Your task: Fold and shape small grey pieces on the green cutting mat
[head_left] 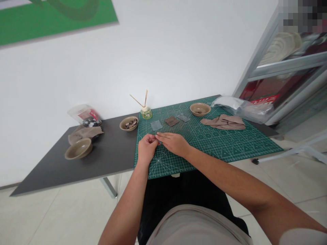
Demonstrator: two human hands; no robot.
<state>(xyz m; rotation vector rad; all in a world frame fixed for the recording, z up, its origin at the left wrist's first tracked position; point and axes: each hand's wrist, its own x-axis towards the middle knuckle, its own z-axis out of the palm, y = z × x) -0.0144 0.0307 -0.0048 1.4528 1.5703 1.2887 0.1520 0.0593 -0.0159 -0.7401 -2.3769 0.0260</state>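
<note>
Two hands on the job: left hand [147, 148] and right hand [173, 143]. What's the surface?

— Green gridded cutting mat [224, 149], smooth plastic, on a dark flat table [109, 160]. Forearms come in from 6 and 4 o'clock; wrists low, hands almost meeting.

Fingers?

— Left curled in a narrow pinch. Right nearly straight, close together, tips at the left fingertips. Pale thin sliver [158, 139] shows between them. Can't tell if it's gripped; too small, partly hidden.

Around them?

— From the hands: thin grey square [156, 125] at 12, brown textured square [171, 121] at 1, round tan bowl [200, 109] at 1, rumpled beige cloth [223, 121] at 2. Glass jar [146, 113] with two wooden sticks at 12. Second bowl [128, 123] at 11, third bowl [78, 148] at 9.

Hard to read?

— Bowl contents: small dark bits, too small to identify.
</note>
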